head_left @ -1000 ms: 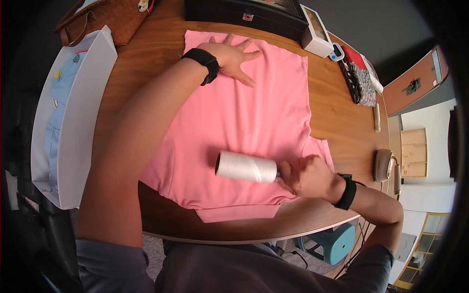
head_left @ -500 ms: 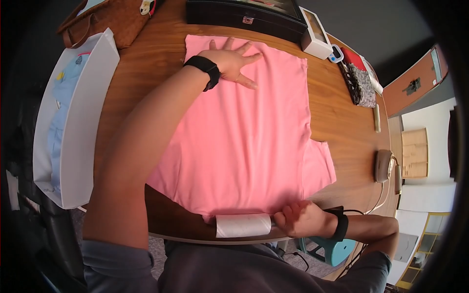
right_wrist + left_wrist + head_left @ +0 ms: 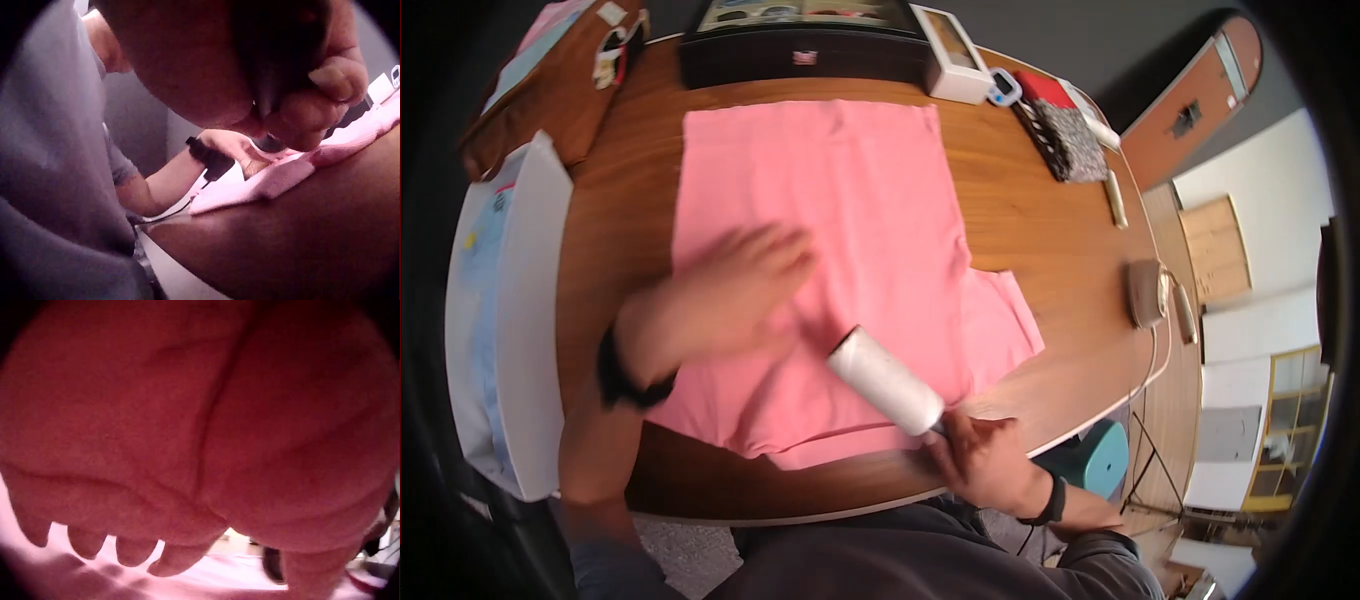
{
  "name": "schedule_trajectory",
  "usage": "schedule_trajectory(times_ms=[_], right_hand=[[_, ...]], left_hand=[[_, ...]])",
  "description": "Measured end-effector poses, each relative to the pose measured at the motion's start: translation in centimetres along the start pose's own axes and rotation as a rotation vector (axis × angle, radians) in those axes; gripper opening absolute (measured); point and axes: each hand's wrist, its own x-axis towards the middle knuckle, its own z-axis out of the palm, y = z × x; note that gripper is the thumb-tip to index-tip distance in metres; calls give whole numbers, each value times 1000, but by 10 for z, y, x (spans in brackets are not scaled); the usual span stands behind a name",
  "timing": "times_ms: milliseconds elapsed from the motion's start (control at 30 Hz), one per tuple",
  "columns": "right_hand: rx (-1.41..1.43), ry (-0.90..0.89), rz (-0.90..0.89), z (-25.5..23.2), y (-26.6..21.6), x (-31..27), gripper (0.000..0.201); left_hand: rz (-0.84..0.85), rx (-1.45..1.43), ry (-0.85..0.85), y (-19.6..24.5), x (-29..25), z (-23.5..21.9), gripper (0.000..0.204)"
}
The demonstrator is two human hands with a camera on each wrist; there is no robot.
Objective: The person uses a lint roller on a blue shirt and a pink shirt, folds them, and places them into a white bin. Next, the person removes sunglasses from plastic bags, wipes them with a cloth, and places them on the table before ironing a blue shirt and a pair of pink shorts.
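A pink shirt (image 3: 850,200) lies spread over the wooden table, its short sleeve (image 3: 1005,325) out to the right and its collar edge toward the person. The right hand (image 3: 995,465) grips the handle of a lint roller, whose white roll (image 3: 887,380) slants over the lower part of the shirt. In the right wrist view curled fingers (image 3: 306,119) wrap the dark handle. The left hand (image 3: 720,290), blurred by motion, is over the left side of the shirt with its fingers extended; the left wrist view shows its palm (image 3: 125,425) above pink cloth.
A white box (image 3: 540,300) with light blue cloth stands at the left, a brown bag (image 3: 560,90) behind it. At the back are a black case (image 3: 800,60) and a small white box (image 3: 955,70). Patterned cloth (image 3: 1070,140) and a beige device (image 3: 1145,290) lie to the right.
The left hand has left the shirt's far end and come back toward the person. The lint roller first went down to the near edge, then rose again and tilted. The head view has shifted.
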Motion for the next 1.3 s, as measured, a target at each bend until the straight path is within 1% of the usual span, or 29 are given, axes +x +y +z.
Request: schedule_trajectory(times_ms=[33,67,100,167,200,233,267,300,367,433,533,633,667,700,733,767,800,833,900,967,1033,1067,1100,1167,1267,1300], right_hand=[[18,-3,76,3,-6,-1,27],[61,6,116,6,-12,-1,28],[98,39,136,11,-17,0,30],[29,-13,219,21,-23,2,31],[22,-16,229,23,-20,1,31],[-12,-12,293,24,-15,0,31],[-47,-9,354,24,-10,1,31],[-57,37,381,19,0,2,25],[-150,101,499,4,25,4,26],[-253,229,672,8,67,-9,29],[-265,267,673,2,85,-20,32],[-253,225,658,-1,68,-20,33],[-217,233,615,-4,51,-16,29],[-162,181,566,-4,36,-14,23],[-61,160,455,0,22,-17,17],[-12,93,366,4,8,-19,16],[39,-12,351,0,-11,-16,18],[32,30,259,6,-20,-15,18],[30,53,225,18,-16,-19,27],[-49,-18,419,16,1,-26,19],[-209,80,519,17,38,-29,19],[-254,115,692,11,52,-27,23],[-303,204,705,5,68,-29,28],[-340,249,781,4,97,-36,36],[-387,276,768,-7,103,-36,35],[-329,291,730,-9,97,-34,34]], left_hand=[[-43,-15,-98,27,-15,-10,93],[-58,7,-101,42,-24,-3,105],[-64,26,-31,51,-31,9,116],[-164,98,26,69,-31,22,125],[-153,91,29,71,-31,26,125],[-175,82,58,72,-31,30,127],[-199,72,88,72,-30,33,130],[-194,63,94,73,-30,34,130],[-220,89,43,72,-30,33,133],[-220,76,50,72,-29,33,133],[-224,50,59,72,-30,33,134],[-223,37,83,71,-31,34,134],[-216,35,89,71,-31,35,134],[-215,27,86,71,-31,36,134],[-222,30,79,72,-31,36,134],[-226,37,75,72,-30,36,134],[-218,36,77,72,-29,35,134],[-222,32,77,72,-29,35,133],[-229,27,79,71,-30,34,133],[-224,5,79,72,-31,33,132],[-223,4,82,71,-31,34,132],[-220,9,85,71,-31,34,131],[-219,7,89,71,-32,33,131],[-222,15,78,72,-31,31,131],[-216,28,98,71,-33,34,131],[-216,26,96,71,-33,35,131]])
